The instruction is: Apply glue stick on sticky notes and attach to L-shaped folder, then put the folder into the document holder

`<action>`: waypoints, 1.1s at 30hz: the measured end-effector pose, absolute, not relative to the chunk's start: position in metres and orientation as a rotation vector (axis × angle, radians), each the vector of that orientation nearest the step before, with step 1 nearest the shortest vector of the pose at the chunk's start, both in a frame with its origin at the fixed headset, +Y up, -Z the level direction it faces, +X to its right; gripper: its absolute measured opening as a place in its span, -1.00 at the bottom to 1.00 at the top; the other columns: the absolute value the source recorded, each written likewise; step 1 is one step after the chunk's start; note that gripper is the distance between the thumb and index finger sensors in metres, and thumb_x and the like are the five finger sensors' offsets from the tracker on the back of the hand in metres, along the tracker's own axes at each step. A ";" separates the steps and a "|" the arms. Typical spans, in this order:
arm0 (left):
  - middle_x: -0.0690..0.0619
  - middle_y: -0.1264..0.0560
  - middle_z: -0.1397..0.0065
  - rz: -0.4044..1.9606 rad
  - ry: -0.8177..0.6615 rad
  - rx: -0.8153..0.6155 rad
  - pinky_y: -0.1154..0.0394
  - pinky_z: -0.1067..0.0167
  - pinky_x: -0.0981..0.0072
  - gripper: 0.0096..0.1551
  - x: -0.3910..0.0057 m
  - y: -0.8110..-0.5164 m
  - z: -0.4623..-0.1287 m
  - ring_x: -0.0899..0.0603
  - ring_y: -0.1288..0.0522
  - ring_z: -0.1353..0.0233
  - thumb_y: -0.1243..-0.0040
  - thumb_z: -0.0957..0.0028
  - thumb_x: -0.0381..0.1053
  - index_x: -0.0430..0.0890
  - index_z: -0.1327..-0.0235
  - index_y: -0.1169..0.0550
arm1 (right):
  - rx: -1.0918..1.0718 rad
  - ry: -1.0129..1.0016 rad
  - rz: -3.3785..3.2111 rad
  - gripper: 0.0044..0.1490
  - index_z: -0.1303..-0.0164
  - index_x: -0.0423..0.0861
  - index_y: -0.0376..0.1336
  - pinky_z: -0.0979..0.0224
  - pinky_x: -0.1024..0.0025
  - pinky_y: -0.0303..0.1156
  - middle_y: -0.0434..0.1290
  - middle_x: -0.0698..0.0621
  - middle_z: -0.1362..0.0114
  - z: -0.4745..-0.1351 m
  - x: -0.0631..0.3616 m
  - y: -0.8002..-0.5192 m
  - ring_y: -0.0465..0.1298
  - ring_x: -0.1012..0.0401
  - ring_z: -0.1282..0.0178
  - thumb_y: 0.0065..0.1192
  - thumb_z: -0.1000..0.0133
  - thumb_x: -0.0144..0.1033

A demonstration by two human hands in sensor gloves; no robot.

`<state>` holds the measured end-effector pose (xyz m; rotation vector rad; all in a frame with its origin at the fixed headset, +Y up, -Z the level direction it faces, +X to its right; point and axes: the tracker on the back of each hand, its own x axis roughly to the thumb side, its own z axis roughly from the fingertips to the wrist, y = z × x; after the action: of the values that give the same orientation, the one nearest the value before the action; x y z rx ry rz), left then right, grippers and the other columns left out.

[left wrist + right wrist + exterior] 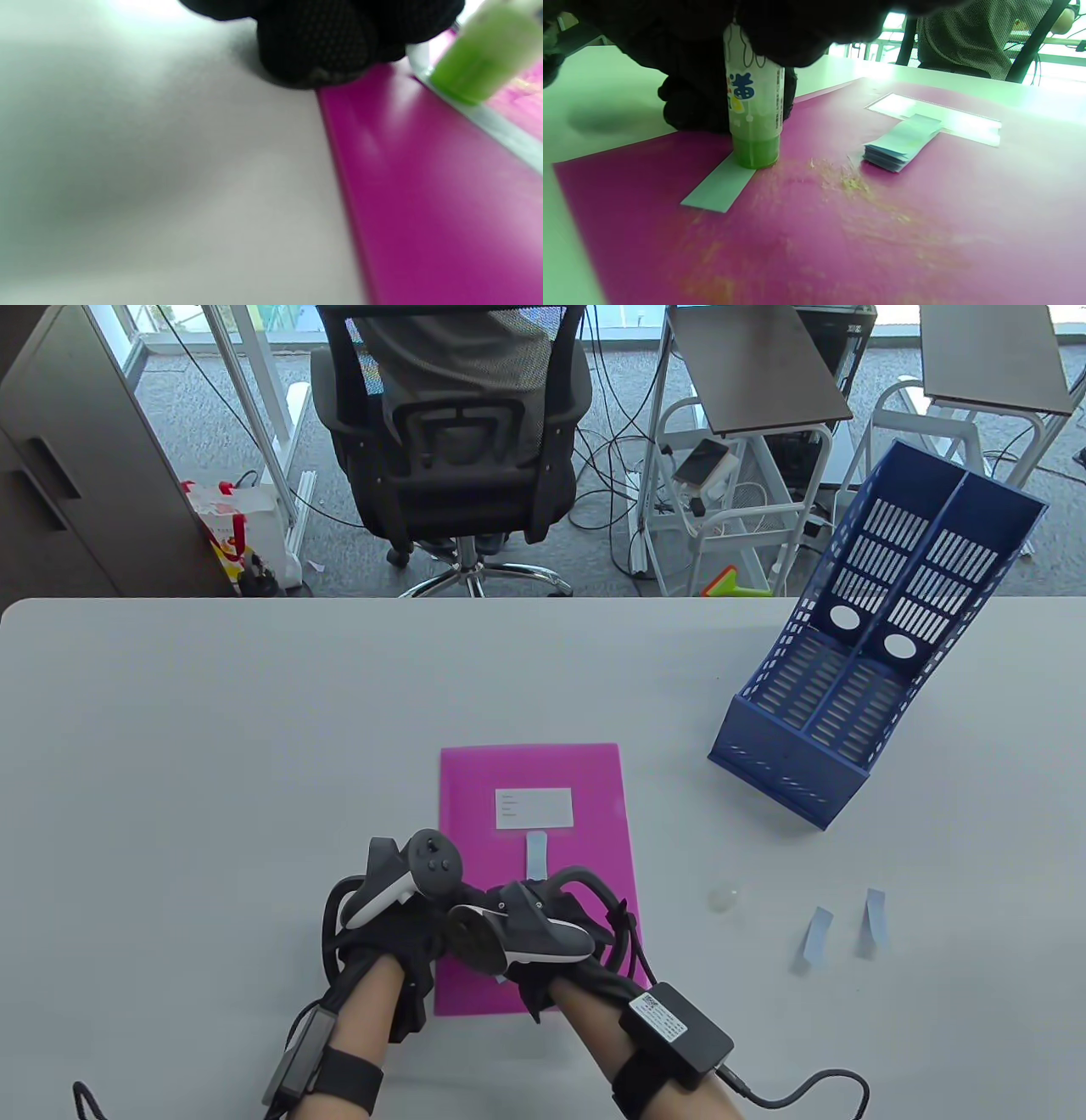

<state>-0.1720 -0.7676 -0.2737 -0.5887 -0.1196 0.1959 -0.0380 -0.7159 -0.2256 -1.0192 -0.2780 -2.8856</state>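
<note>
A magenta L-shaped folder (585,780) lies flat mid-table, with a white label (534,808) and a small pad of pale blue sticky notes (537,855) on it. Both hands hover over its lower half. My right hand (543,937) grips a green glue stick (754,114) upright, its tip pressed on one pale blue sticky note (721,186) lying on the folder (882,212). My left hand (399,933) rests its fingertips (318,46) at the folder's left edge (424,190), just behind the glue stick (483,55). Yellowish glue smears mark the folder near the note.
A blue two-slot document holder (857,670) stands at the right rear of the table. Two loose sticky notes (817,937) (876,918) and a small translucent cap (724,897) lie right of the folder. An office chair (458,432) stands beyond the far edge.
</note>
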 end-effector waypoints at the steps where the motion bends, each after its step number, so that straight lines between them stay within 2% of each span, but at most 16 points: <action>1: 0.16 -0.55 0.05 0.198 -0.119 -0.592 -0.58 0.18 0.42 -0.70 -0.172 -0.768 -0.274 0.15 -0.62 0.19 -0.13 -0.07 0.17 0.22 -0.02 -0.55 | -1.025 -0.291 -2.872 -0.37 -0.44 -0.06 0.24 0.22 0.43 0.52 0.55 -0.02 0.13 -0.223 -0.037 -0.715 0.49 0.28 0.36 0.06 -0.21 -0.02; 6: 0.16 -0.55 0.05 0.194 -0.125 -0.582 -0.57 0.17 0.41 -0.70 -0.172 -0.768 -0.272 0.15 -0.62 0.19 -0.12 -0.08 0.16 0.22 -0.03 -0.54 | -0.986 -0.206 -2.935 -0.37 -0.43 -0.07 0.25 0.24 0.44 0.51 0.55 -0.02 0.15 -0.228 -0.046 -0.718 0.49 0.29 0.37 0.07 -0.21 -0.01; 10: 0.16 -0.55 0.06 0.195 -0.132 -0.575 -0.57 0.18 0.42 -0.70 -0.173 -0.768 -0.273 0.15 -0.62 0.20 -0.13 -0.06 0.17 0.22 -0.02 -0.55 | -1.016 -0.265 -2.922 -0.38 -0.43 -0.07 0.25 0.24 0.44 0.52 0.55 -0.02 0.14 -0.223 -0.045 -0.717 0.49 0.29 0.37 0.07 -0.22 -0.02; 15: 0.17 -0.55 0.05 0.163 -0.134 -0.568 -0.58 0.18 0.42 -0.70 -0.171 -0.766 -0.272 0.16 -0.63 0.20 -0.13 -0.06 0.17 0.23 -0.02 -0.54 | -1.093 -0.343 -2.813 -0.38 -0.43 -0.06 0.25 0.24 0.43 0.52 0.55 -0.02 0.15 -0.202 -0.034 -0.713 0.49 0.29 0.37 0.07 -0.21 -0.02; 21: 0.17 -0.56 0.04 0.115 -0.137 -0.547 -0.58 0.17 0.42 -0.70 -0.168 -0.765 -0.270 0.16 -0.63 0.19 -0.11 -0.06 0.17 0.23 -0.03 -0.53 | -1.074 -0.419 -2.840 -0.38 -0.43 -0.03 0.26 0.22 0.44 0.53 0.57 -0.01 0.13 -0.197 -0.023 -0.711 0.51 0.29 0.36 0.09 -0.21 0.00; 25: 0.18 -0.56 0.04 0.102 -0.132 -0.552 -0.59 0.17 0.42 -0.70 -0.174 -0.764 -0.267 0.16 -0.63 0.18 -0.12 -0.05 0.18 0.24 -0.02 -0.54 | -1.037 -0.365 -3.152 -0.40 -0.45 0.03 0.23 0.12 0.42 0.57 0.58 -0.03 0.03 -0.200 0.013 -0.700 0.57 0.26 0.26 0.11 -0.22 -0.01; 28: 0.18 -0.57 0.03 0.063 -0.121 -0.565 -0.60 0.17 0.42 -0.70 -0.183 -0.761 -0.264 0.16 -0.65 0.17 -0.12 -0.05 0.18 0.25 -0.02 -0.53 | -0.944 -0.365 -3.362 -0.37 -0.46 -0.02 0.14 0.04 0.36 0.59 0.58 -0.07 -0.06 -0.203 0.043 -0.698 0.60 0.18 0.16 0.20 -0.23 -0.04; 33: 0.19 -0.60 0.03 0.019 -0.098 -0.574 -0.63 0.19 0.44 -0.70 -0.203 -0.758 -0.257 0.17 -0.68 0.18 -0.13 -0.05 0.18 0.25 -0.01 -0.54 | -0.784 -0.371 -3.450 -0.45 -0.29 -0.02 0.07 -0.09 0.30 0.58 0.51 -0.05 -0.24 -0.204 0.076 -0.713 0.61 0.11 -0.01 0.25 -0.22 -0.11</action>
<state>-0.2026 -0.7579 -0.2571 -0.5737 -0.0983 0.0192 0.0765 -0.7126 -0.2037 -0.7836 -0.3711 -3.4502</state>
